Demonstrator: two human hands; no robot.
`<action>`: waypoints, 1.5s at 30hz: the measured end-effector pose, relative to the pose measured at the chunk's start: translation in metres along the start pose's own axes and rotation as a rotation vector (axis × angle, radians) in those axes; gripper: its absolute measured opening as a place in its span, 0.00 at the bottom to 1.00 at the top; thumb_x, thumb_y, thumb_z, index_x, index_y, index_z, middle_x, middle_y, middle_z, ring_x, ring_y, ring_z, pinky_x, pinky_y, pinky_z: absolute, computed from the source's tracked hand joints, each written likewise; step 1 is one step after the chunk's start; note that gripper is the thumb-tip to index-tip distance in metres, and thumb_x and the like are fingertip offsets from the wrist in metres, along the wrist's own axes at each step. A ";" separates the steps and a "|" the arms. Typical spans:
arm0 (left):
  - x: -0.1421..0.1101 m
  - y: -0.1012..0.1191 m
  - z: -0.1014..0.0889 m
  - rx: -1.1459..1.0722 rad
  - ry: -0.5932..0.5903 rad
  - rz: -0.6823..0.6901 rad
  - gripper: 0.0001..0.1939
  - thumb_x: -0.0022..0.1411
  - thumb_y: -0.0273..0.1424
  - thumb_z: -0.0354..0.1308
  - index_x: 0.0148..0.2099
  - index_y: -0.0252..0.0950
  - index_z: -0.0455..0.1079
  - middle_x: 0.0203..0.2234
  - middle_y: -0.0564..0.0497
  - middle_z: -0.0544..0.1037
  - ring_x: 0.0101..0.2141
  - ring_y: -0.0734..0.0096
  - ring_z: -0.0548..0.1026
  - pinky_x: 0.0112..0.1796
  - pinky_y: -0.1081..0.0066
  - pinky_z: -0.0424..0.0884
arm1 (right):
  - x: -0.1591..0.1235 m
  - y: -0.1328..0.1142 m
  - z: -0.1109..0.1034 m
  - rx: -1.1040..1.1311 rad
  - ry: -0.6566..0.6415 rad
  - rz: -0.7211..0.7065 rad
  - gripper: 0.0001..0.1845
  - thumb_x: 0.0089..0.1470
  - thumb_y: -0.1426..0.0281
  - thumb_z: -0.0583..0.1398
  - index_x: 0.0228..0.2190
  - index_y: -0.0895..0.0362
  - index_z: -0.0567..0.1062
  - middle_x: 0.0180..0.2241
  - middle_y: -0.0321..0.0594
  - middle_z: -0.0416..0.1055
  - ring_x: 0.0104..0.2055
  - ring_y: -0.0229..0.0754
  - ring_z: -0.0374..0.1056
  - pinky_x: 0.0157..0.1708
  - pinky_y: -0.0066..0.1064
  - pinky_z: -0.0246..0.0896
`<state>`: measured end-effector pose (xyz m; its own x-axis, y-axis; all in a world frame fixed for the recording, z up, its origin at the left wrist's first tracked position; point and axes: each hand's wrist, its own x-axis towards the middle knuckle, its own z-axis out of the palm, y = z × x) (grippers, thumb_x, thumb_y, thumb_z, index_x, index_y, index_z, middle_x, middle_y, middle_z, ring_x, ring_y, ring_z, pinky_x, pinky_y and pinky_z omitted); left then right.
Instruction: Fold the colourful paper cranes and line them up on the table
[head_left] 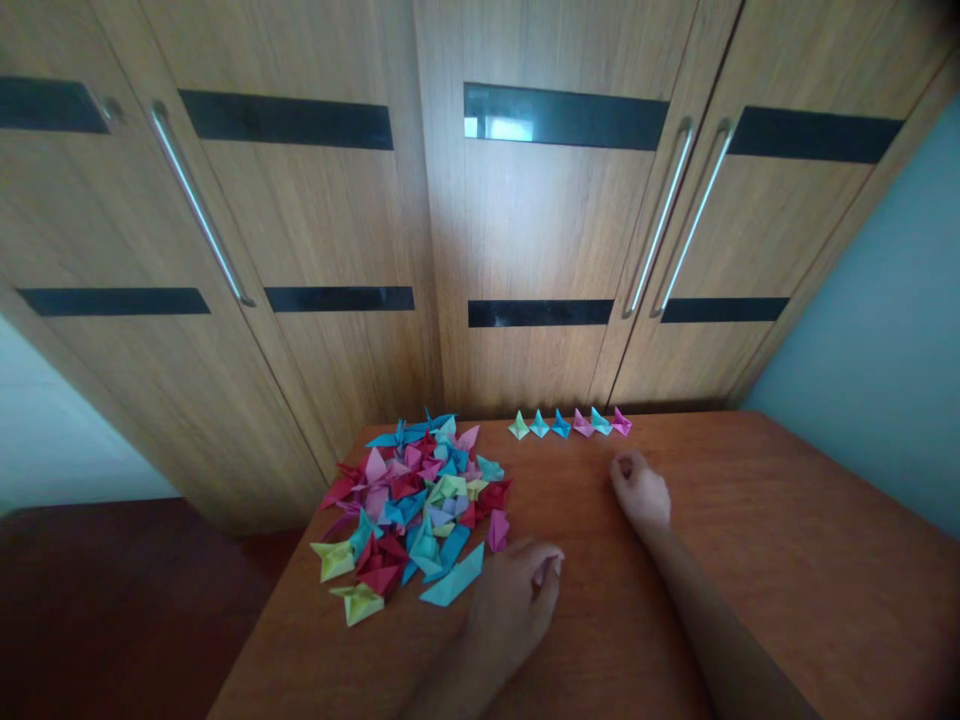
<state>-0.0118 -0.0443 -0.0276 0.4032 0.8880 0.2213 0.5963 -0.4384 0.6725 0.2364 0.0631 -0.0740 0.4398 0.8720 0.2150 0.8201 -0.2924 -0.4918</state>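
My left hand lies on the table with its fingers curled in, right beside a flat turquoise folded-paper piece at the edge of a pile. That pile is a heap of small origami pieces in red, pink, blue, turquoise and yellow-green, some overlapping and partly hidden. Farther right, my right hand is closed in a loose fist on the wood. Just beyond it, a pink origami boat ends a row of several little paper boats along the back edge. No paper shows in either hand.
A brown wooden table carries everything. Directly behind it stands a wooden wardrobe with dark strips and metal handles. A pale blue wall rises on the right. Dark reddish floor shows at the lower left.
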 end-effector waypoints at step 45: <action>0.014 -0.015 -0.025 -0.609 0.226 -0.240 0.13 0.57 0.37 0.55 0.41 0.34 0.73 0.32 0.49 0.78 0.33 0.67 0.74 0.36 0.71 0.69 | -0.068 -0.055 -0.012 1.024 -0.442 -0.344 0.13 0.51 0.62 0.58 0.38 0.55 0.73 0.25 0.34 0.66 0.25 0.36 0.61 0.26 0.26 0.57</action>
<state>-0.0330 -0.0219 -0.0172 0.1145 0.9868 0.1142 0.1279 -0.1286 0.9834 0.1659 0.0148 -0.0514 -0.0796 0.9634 0.2558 0.1035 0.2633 -0.9592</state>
